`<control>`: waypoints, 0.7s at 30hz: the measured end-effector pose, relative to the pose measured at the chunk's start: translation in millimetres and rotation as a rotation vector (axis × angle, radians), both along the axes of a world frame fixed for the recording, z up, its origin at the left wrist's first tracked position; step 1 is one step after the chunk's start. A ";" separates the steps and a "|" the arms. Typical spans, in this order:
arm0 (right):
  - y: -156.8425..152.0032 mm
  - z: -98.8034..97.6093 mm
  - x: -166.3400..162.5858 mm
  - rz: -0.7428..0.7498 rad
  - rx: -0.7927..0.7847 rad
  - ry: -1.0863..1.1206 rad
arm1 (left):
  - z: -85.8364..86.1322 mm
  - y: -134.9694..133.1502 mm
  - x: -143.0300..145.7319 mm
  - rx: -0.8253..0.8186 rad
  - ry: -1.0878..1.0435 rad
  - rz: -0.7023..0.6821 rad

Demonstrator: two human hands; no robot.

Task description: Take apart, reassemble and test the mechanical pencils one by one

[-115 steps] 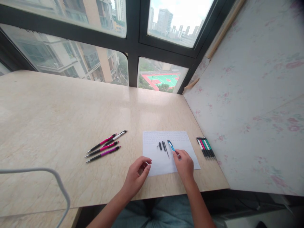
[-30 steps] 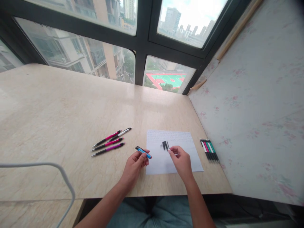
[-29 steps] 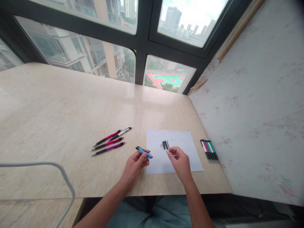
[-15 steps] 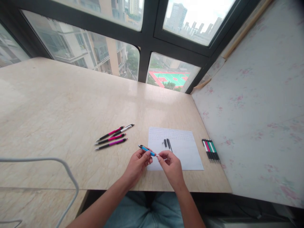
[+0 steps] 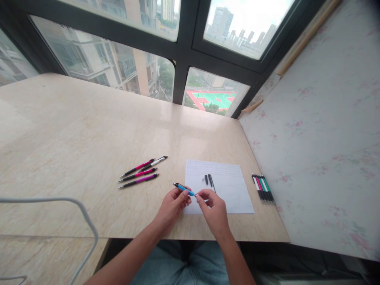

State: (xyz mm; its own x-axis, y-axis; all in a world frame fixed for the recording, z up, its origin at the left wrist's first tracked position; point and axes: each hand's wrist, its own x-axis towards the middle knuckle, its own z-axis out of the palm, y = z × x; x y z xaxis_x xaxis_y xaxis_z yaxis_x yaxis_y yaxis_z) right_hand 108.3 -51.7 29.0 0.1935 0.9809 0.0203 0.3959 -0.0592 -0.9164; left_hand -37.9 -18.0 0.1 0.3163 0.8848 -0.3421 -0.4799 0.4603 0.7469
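Note:
My left hand (image 5: 173, 205) pinches a blue pen barrel (image 5: 182, 187) and holds it just above the table, left of the white paper sheet (image 5: 234, 194). My right hand (image 5: 212, 208) is closed in a pinch at the barrel's right end, on a small part too tiny to name. Small black pen parts (image 5: 208, 179) lie on the sheet just beyond my fingers.
Several pink and white pens (image 5: 141, 171) lie to the left on the beige table (image 5: 74, 134). A row of several pens (image 5: 262, 188) sits right of the sheet near the floral wall (image 5: 320, 130). A grey wire frame (image 5: 74, 206) stands at lower left. Windows are behind.
My left hand picked the blue barrel up from the sheet and carried it leftward. My right hand took something small from the sheet and brought it to the barrel's right end.

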 end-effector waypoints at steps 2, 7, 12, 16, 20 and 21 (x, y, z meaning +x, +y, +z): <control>-0.4 -1.5 0.3 0.000 -0.008 0.028 | 0.4 0.0 0.2 -0.010 -0.015 0.012; -1.2 -2.2 1.1 0.008 0.014 0.005 | 1.1 -0.9 0.4 -0.016 0.000 0.006; -1.5 -4.2 1.7 0.035 0.040 -0.005 | 2.9 -1.8 1.8 -0.009 0.025 -0.001; -1.7 -5.1 1.6 0.021 0.036 -0.006 | 2.9 -2.1 2.6 -0.017 0.039 -0.006; -1.6 -2.2 1.4 0.049 0.026 -0.025 | 1.5 -2.3 2.4 -0.010 0.029 -0.015; -1.5 -1.6 1.3 0.050 0.025 -0.029 | 1.1 -2.3 2.3 -0.005 0.030 -0.015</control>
State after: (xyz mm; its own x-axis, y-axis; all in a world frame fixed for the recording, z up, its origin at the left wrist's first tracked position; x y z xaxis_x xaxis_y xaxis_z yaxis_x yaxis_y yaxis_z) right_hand 109.6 -53.2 27.4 0.1427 0.9885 0.0497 0.4245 -0.0158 -0.9053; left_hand -35.6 -20.3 1.3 0.3193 0.8780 -0.3566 -0.4499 0.4716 0.7584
